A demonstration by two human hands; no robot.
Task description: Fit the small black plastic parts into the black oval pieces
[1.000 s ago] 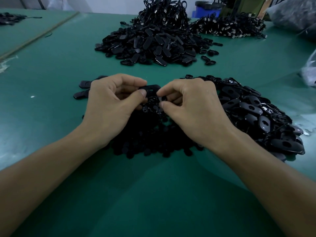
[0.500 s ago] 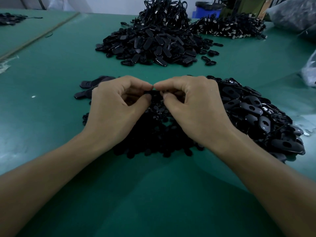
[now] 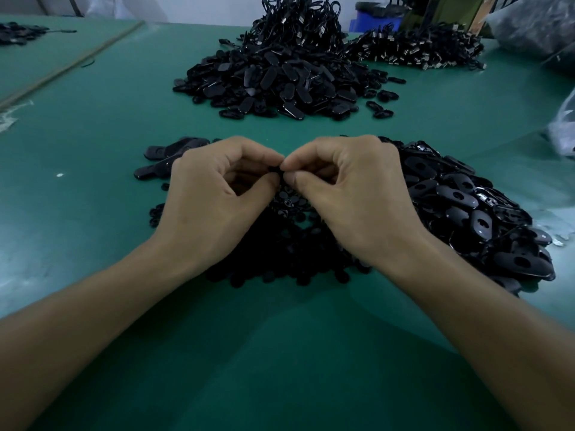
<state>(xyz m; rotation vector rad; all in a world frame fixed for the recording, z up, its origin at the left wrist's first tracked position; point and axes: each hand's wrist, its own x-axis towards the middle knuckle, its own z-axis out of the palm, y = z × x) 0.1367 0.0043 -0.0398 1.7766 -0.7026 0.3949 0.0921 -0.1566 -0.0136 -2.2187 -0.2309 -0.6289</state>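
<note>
- Between the two hands, at the meeting fingertips, a black piece (image 3: pixel 275 170) is pinched; most of it is hidden, so whether it is oval or small cannot be told.
- The left hand (image 3: pixel 214 194) curls its fingers and thumb round that piece from its own side.
- The right hand (image 3: pixel 348 194) grips it the same way, fingertips touching those of the left.
- Under both hands and wrists lies a heap of small black plastic parts (image 3: pixel 280 262) on the green table (image 3: pixel 280 362).
- Just right of the right hand spreads a pile of black oval pieces (image 3: pixel 466 206).
- Beyond the left hand's knuckles lie a few loose ovals (image 3: pixel 174 150).
- Well beyond both hands sits a far pile (image 3: pixel 273 79) of black pieces.
</note>
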